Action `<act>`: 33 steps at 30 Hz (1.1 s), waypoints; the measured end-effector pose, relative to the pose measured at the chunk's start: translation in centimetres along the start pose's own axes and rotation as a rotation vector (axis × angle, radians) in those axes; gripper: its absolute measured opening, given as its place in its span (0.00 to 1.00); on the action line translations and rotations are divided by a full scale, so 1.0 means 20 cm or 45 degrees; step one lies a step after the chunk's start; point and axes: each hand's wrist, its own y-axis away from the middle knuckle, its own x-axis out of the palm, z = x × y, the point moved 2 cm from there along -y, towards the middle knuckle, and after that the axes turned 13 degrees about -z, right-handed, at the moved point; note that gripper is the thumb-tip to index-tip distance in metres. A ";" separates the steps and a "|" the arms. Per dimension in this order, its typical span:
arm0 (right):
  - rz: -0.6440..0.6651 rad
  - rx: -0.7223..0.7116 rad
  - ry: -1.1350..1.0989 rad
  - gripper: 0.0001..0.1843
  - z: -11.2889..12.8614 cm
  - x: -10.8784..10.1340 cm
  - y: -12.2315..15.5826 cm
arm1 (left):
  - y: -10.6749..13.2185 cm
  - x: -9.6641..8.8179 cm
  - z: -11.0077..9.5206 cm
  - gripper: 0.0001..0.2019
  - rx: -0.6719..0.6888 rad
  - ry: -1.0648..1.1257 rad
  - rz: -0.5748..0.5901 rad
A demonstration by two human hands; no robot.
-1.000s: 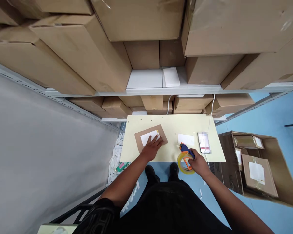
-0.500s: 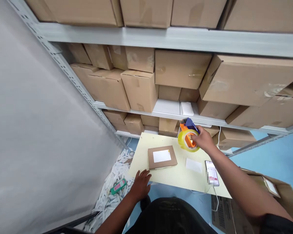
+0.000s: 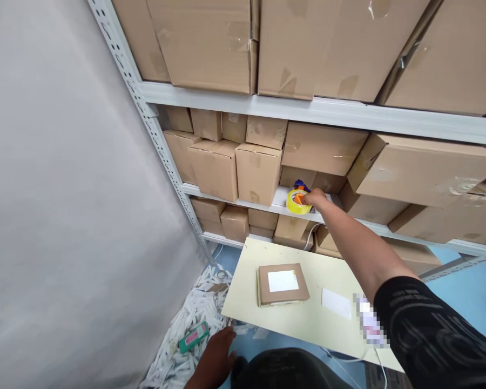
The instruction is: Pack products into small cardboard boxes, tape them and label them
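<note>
My right hand (image 3: 315,199) reaches far out to the white shelf (image 3: 277,199) and grips a tape dispenser (image 3: 297,198) with a yellow tape roll and an orange and blue frame, which rests on the shelf board. My left hand (image 3: 214,356) hangs low beside the front left corner of the pale yellow table (image 3: 308,319), fingers loosely curled, holding nothing visible. A flat brown parcel (image 3: 282,283) with a white label lies on the table.
A loose white label (image 3: 337,302) and a phone (image 3: 368,324) with a cable lie on the table's right side. Cardboard boxes (image 3: 258,172) fill the metal racking. White paper strips (image 3: 194,319) and a green object (image 3: 193,336) litter the blue floor on the left. A grey wall stands at left.
My right hand lifted the tape dispenser off the table and carried it up to the shelf. My left hand left the parcel and dropped below the table edge. The view tilted upward.
</note>
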 end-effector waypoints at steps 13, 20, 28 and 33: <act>0.071 0.031 0.142 0.24 0.04 0.19 -0.16 | 0.01 0.03 0.04 0.31 -0.111 0.124 0.205; -0.023 -0.002 0.061 0.28 0.00 0.06 -0.05 | -0.17 -0.05 -0.03 0.29 0.041 0.060 0.138; -0.334 -0.181 -0.430 0.23 -0.55 0.06 0.55 | -0.40 -0.12 -0.17 0.24 0.050 0.236 -0.061; 0.283 0.129 -0.288 0.21 -1.06 0.56 1.11 | -0.71 -0.14 -0.29 0.29 -0.186 0.490 -0.057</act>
